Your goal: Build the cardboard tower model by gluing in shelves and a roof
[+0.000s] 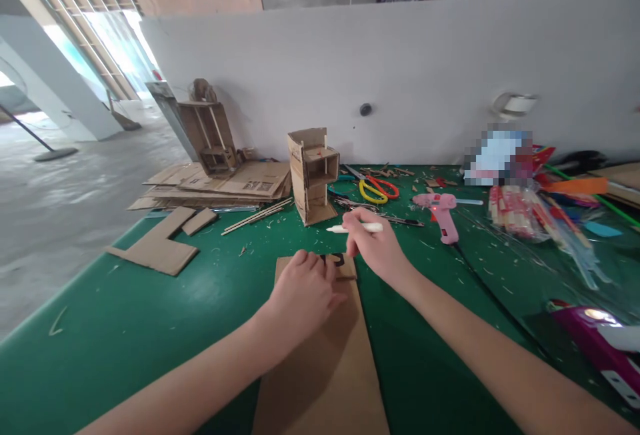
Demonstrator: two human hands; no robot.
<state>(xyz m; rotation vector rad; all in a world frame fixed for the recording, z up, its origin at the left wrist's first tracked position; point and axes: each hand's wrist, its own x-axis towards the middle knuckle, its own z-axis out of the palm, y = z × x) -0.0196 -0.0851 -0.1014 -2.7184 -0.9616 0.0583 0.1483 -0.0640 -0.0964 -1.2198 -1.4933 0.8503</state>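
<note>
My right hand [373,245] is closed round a white marker pen [373,227], whose tip points left above the table. Below it lies a long cardboard sheet [323,375] with a smaller cardboard piece [346,268] on its far end; dark print shows on that piece. My left hand [305,288] presses down on the small piece with bent fingers, covering much of it. Just beyond my hands stands a small cardboard structure [313,178] with shelf-like compartments, apart from both hands.
On the right are a pink glue gun [443,215] with its cord, packaged sticks [515,211] and a purple tool [595,341]. Scissors [373,189] lie behind. Leftward are an L-shaped cardboard offcut [163,245], thin wooden sticks [257,215], stacked cardboard [225,181] and another cardboard structure [209,135].
</note>
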